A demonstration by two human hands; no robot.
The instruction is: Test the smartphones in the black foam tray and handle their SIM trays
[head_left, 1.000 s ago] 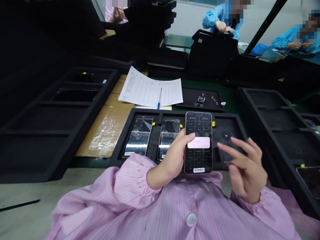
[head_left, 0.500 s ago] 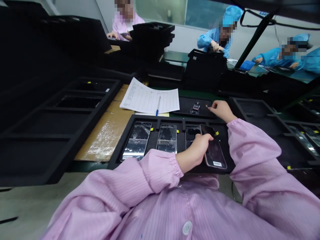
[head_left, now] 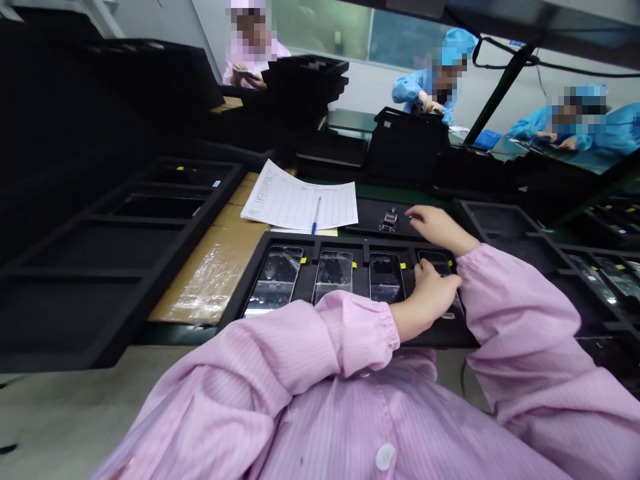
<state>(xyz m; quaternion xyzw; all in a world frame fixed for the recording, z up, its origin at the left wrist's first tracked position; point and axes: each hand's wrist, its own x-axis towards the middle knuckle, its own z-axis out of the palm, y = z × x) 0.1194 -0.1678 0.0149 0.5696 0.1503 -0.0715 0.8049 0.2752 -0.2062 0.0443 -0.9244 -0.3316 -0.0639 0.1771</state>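
Note:
My left hand [head_left: 429, 297] grips a smartphone [head_left: 439, 262] by its sides, in the rightmost slot of a black foam tray [head_left: 309, 283]. The hand hides much of that phone. Three more phones lie screen up in the slots to its left: a left phone [head_left: 275, 280], a middle phone [head_left: 334, 272] and a right phone [head_left: 386, 275], with yellow tabs at their edges. My right hand [head_left: 434, 225] is closed in a pinch over a small black tray [head_left: 363, 212], its fingertips on something too small to make out. Left of them lies a small metallic part [head_left: 389, 220].
A printed sheet [head_left: 295, 200] with a blue pen [head_left: 316, 217] on it lies behind the phone tray. Slotted black trays stand at the left [head_left: 100, 243] and right [head_left: 540, 260]. Stacked trays [head_left: 307, 87] rise behind. Co-workers sit across the table.
My left hand has moved right with the phone, which was tilted over the tray and now sits in the rightmost slot. My right hand has shifted slightly left, still pinching.

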